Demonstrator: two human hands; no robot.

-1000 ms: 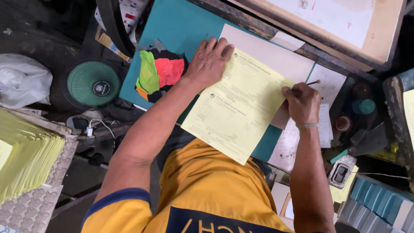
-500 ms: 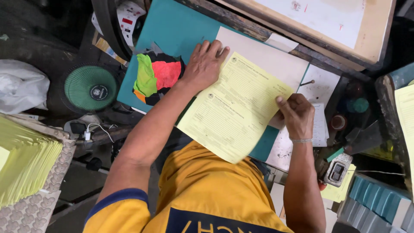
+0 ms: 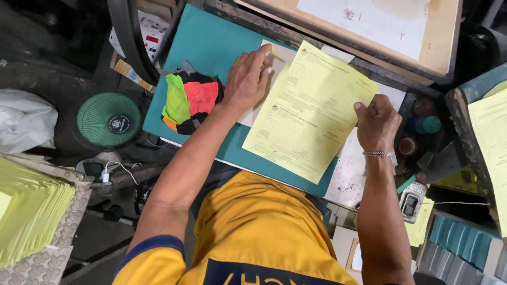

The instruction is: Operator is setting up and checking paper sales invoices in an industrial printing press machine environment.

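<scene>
Hands: left hand point(image 3: 248, 79) lies flat, fingers spread, on pale card just beside the yellow printed paper form point(image 3: 311, 111), index fingertip at the form's top-left corner; right hand point(image 3: 376, 122) closed, pinching the form's right edge between thumb and fingers, metal bracelet point(image 3: 377, 153) on the wrist.
Form: lies tilted on the surface, upper part over a pale cream card sheet point(image 3: 282, 55), lower part over teal; right edge looks slightly lifted in the grip.
Surface: teal flat board point(image 3: 211, 42), sits at an angle; stained white sheet point(image 3: 351, 174) at its right end, under the form's right side.
Near left hand: crumpled rag in green, red, orange & black point(image 3: 185, 100), touching the wrist side of the hand.
Above: wooden frame w/ white stained panel point(image 3: 380, 21) along the top edge, just past the form.
Left side: round green fan grille point(image 3: 108, 120) lower down by the floor; white plastic bag point(image 3: 24, 121); stack of light-yellow sheets point(image 3: 29, 211) on patterned board at bottom left.
Right side: small ink pots, teal & brown lids point(image 3: 422, 126), close to right hand; another yellow sheet point(image 3: 491, 137) at far right; blue-grey ridged stack point(image 3: 459, 245) below it.
Room: cluttered, dark floor, cables near the fan.
In the way: person's own forearms & yellow shirt point(image 3: 259, 232) cover the board's near edge.
</scene>
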